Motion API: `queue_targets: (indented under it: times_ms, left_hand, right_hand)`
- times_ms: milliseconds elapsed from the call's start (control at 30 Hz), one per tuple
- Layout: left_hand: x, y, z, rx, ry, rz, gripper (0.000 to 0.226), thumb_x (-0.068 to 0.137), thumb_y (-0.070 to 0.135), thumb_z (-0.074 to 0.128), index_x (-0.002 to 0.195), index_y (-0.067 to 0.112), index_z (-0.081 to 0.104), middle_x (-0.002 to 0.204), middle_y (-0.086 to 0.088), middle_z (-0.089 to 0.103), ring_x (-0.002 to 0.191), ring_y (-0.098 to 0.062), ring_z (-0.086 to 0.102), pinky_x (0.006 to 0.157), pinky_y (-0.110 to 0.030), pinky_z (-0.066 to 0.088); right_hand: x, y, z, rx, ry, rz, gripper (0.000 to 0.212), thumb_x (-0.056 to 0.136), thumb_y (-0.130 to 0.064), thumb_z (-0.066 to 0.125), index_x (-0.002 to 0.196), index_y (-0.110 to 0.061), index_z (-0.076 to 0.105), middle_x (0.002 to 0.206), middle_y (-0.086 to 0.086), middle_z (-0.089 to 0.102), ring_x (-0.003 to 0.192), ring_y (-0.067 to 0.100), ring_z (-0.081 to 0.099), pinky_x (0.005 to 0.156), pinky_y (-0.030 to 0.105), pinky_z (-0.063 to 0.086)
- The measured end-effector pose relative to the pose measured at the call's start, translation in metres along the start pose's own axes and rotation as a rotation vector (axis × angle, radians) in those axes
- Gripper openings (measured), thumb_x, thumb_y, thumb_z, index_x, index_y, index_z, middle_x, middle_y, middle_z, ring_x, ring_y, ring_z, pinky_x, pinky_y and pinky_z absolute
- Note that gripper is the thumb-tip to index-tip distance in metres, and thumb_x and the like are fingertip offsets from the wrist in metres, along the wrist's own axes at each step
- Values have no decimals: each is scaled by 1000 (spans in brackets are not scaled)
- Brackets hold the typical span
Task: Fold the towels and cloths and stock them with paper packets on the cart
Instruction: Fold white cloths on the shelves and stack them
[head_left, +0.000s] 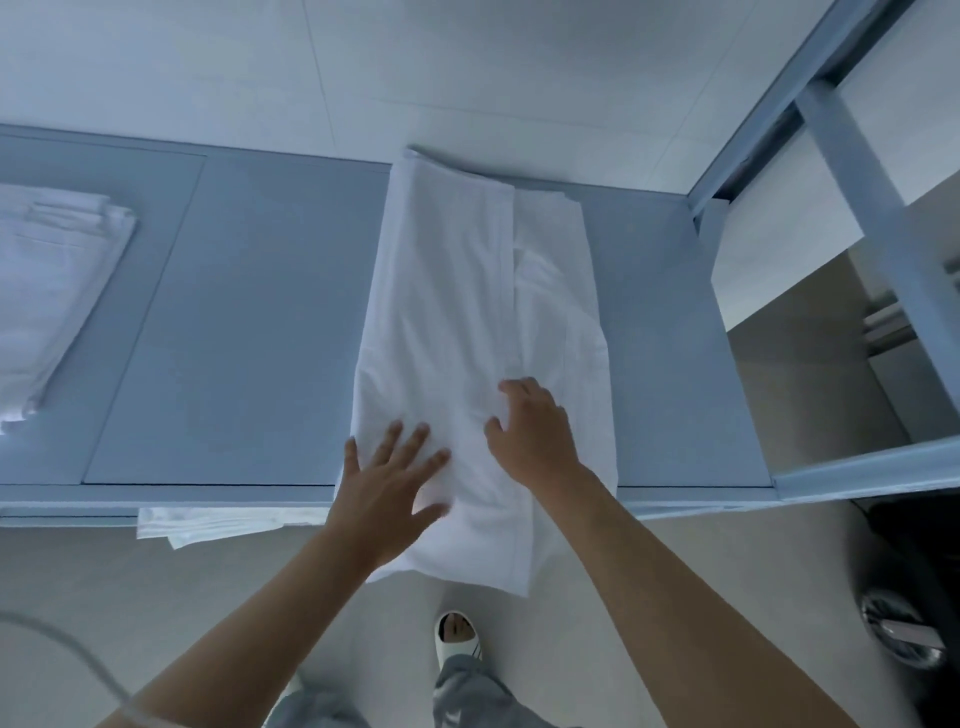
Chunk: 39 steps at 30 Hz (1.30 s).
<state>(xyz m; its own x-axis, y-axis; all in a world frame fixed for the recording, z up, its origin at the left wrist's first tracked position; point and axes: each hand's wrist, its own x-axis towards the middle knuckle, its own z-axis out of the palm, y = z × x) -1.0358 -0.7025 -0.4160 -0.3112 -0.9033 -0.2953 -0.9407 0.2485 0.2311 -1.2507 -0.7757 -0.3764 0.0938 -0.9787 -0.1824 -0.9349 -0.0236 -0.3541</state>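
One long white cloth (457, 322) lies on the grey cart top (249, 322), folded lengthwise into a narrow strip; its long axis runs from the far edge of the top toward the person, and its near end hangs over the front edge above the floor (156, 597). A lengthwise fold edge runs down the strip right of centre. Two hands rest on the near part of the cloth. The left hand (387, 483) lies flat, fingers (415, 441) straight and spread, pressing the left side of the strip near the front edge. The right hand (535, 431) sits just right of it, its fingers (511, 389) curled and bunching a small pucker of fabric at the centre fold. One stack of folded white cloths (52, 291) lies at the left end of the same top, well apart from the strip, its long axis angled toward the near left. One further bundle of white fabric (208, 525) shows below the front edge, left of the left forearm; whether it lies on a lower shelf cannot be told. One grey frame (872, 171) of bars stands at the right. One white shoe (457, 639) shows on the floor below the cloth.
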Motion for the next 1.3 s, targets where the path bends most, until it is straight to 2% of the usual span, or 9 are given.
queue_targets:
  times_ms: [67,100,200,300,400,533,833,1033,1300]
  left_hand:
    - [13,8,-6,-15,112,-31,52,104,57,36,152,39,43,170,4,25,159,-21,14,125,-63,9]
    - [21,9,-9,-32,145,-36,50,106,52,36,152,35,45,169,3,29,158,-21,18,125,-59,12]
    - [48,3,-12,-132,155,-88,60,106,45,41,162,29,26,173,-2,11,160,-23,6,128,-48,10]
    - [60,-6,-1,-90,215,-100,63,108,45,31,165,25,16,174,-3,4,160,-24,2,128,-47,8]
    - [60,-8,13,-65,316,-74,66,104,48,25,164,22,25,172,-6,15,159,-27,12,127,-50,16]
    - [62,-12,22,-54,364,-74,66,103,50,29,163,22,29,171,-4,20,159,-25,15,126,-50,19]
    - [60,-10,21,-59,385,-70,66,100,51,31,159,23,39,168,-5,27,157,-25,23,123,-52,27]
    - [61,-12,24,-61,382,-70,67,99,52,31,160,25,36,169,-3,25,158,-24,20,124,-52,26]
    - [64,-11,25,-104,401,-64,67,93,50,38,153,23,50,165,-4,35,153,-26,33,120,-52,30]
  right_hand:
    - [39,2,1,-21,-58,-22,61,101,-29,52,155,-7,37,160,13,39,146,31,38,118,47,35]
    - [58,7,2,-60,-69,-35,64,103,-30,49,159,-5,30,165,14,30,152,29,30,122,45,29]
    - [104,24,0,-143,-61,-66,66,105,-31,44,162,-5,22,170,14,19,157,27,19,125,44,22]
    - [131,37,-5,-155,-43,-88,62,105,-28,43,160,-5,26,170,13,20,158,25,16,125,45,21]
    - [146,47,-8,-229,1,-117,61,107,-33,39,161,-8,25,168,11,27,155,26,22,125,43,19]
    - [172,49,-17,-232,28,-85,52,109,-35,36,157,-15,34,159,10,43,148,28,37,121,43,29]
    - [229,46,-35,-327,-14,-115,54,110,-26,33,162,-11,23,165,12,31,150,33,28,124,43,20]
    - [260,49,-35,-262,-52,79,59,113,-39,24,167,-21,6,174,6,-4,160,26,-2,128,48,10]
    - [280,35,-33,-169,-22,247,60,113,-38,23,167,-21,4,174,7,-2,160,31,4,128,50,10]
